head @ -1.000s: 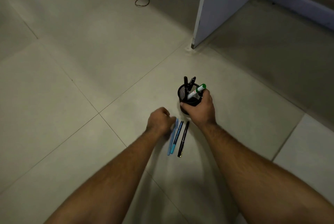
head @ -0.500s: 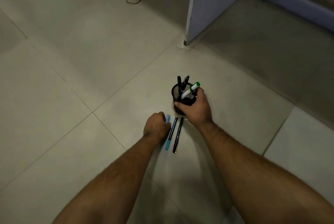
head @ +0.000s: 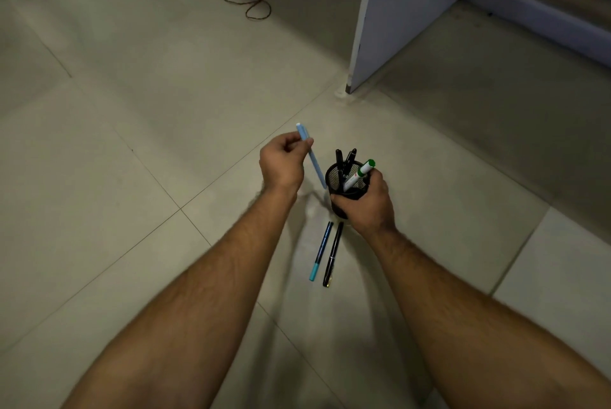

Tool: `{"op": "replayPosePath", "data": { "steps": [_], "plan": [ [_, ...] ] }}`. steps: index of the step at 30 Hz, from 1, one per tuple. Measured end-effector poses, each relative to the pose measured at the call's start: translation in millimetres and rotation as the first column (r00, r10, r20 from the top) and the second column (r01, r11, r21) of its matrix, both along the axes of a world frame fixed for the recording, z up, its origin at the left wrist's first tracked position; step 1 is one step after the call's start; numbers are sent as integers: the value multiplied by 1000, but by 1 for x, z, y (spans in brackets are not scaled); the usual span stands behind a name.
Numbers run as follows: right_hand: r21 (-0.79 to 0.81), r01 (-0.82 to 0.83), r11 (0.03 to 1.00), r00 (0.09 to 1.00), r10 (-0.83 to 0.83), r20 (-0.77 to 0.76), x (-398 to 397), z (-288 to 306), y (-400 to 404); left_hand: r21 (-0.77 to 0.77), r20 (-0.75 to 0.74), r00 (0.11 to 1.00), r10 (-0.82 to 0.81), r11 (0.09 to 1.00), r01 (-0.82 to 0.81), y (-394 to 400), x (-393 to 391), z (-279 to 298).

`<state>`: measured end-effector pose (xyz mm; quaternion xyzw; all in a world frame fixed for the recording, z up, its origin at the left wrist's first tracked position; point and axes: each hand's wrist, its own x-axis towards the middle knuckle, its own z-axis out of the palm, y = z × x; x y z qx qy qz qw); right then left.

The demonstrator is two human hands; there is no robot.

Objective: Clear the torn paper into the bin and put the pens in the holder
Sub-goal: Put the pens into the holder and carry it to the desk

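Head view: left hand (head: 281,162) pinches a blue pen (head: 312,157), tilted, just left of the mesh holder (head: 334,179) gripped by the right hand (head: 365,207). Best swing its tip over the rim, then drop. Two pens (head: 327,253) lie nearer.

- Left hand (head: 282,162): raised off the floor, back toward the camera, fingers curled, thumb and fingertips pinching a light blue pen (head: 312,157) near its upper end.
- Right hand (head: 367,203): low and just to the right, wrapped around the near side of a black mesh pen holder (head: 337,177).
- Both forearms: bare, extended forward from the near edge, converging.
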<state>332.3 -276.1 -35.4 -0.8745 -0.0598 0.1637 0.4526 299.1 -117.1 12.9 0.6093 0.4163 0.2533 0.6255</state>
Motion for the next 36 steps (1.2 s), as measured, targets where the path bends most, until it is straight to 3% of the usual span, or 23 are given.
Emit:
{"op": "replayPosePath", "data": {
  "steps": [8,13,16,18,21,27,29,31,33,36],
  "plan": [
    [-25,-7,1000,1000,7,5,0,-2,1,-150,100,994,50,988,-34,-16,5,4],
    [15,7,1000,1000,-7,16,1,1,7,-11,-177,975,-137,990,137,-24,-4,-20],
    [17,30,999,999,-31,34,3,3,5,63,-296,947,-121,987,146,-25,-19,-35],
    [11,43,999,998,-43,48,3,3,0,65,-469,851,-235,952,299,-30,-32,-47],
    [-1,36,999,998,-36,46,0,0,-9,-13,-747,523,-410,795,606,-50,-54,-70],
    [-25,8,1000,999,-7,32,-3,-2,-19,97,-851,415,-322,679,727,-62,-59,-80],
    [-32,7,999,999,-6,31,-1,-1,-20,122,-836,471,-282,741,661,-55,-57,-73],
    [-32,8,999,999,-7,33,0,0,-21,102,-763,587,-271,846,523,-45,-54,-66],
    [-33,11,999,999,-9,40,1,1,-21,-12,-628,714,-310,921,389,-36,-46,-55],
    [-54,26,998,998,-23,52,1,4,-17,-170,-390,856,-339,940,294,-24,-32,-30]
  ]
}}
